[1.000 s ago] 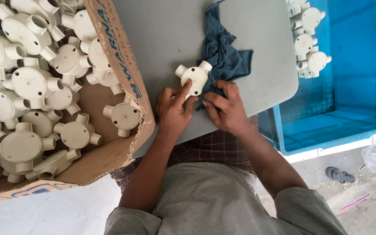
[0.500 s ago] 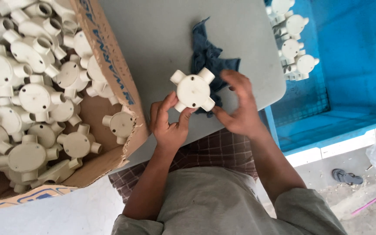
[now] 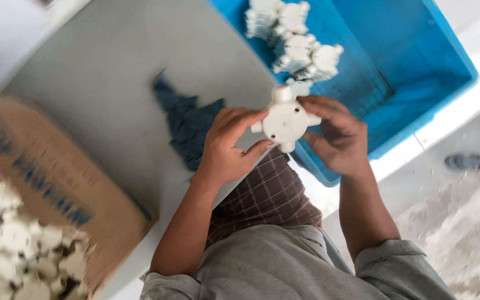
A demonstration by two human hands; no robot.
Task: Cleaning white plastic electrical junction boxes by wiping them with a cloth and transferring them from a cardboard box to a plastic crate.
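The left hand (image 3: 226, 147) pinches one side of a round cream plastic junction box (image 3: 285, 119) with its thumb and fingers. The right hand (image 3: 337, 136) cups the other side, with its fingers curled around two of the short pipe ends. Both grips are pressed on the box, which is up in the air past the near edge of the tabletop (image 3: 101, 94), close to the rim of the blue crate (image 3: 418, 72).

To hold it well, it seems best to keep the fingers on the pipe ends and not over the flat round face, so the box can turn without slipping. A soft, even squeeze from both sides should be enough.

A dark blue cloth (image 3: 187, 119) lies crumpled on the tabletop, just beside the left hand. More cream junction boxes (image 3: 298, 39) sit in a pile at the far end of the crate. A brown cardboard box (image 3: 56, 189) stands at the left edge of the tabletop, with many more cream fittings (image 3: 18, 250) in it, but they look blurry. Nothing sits between the hands and the crate.
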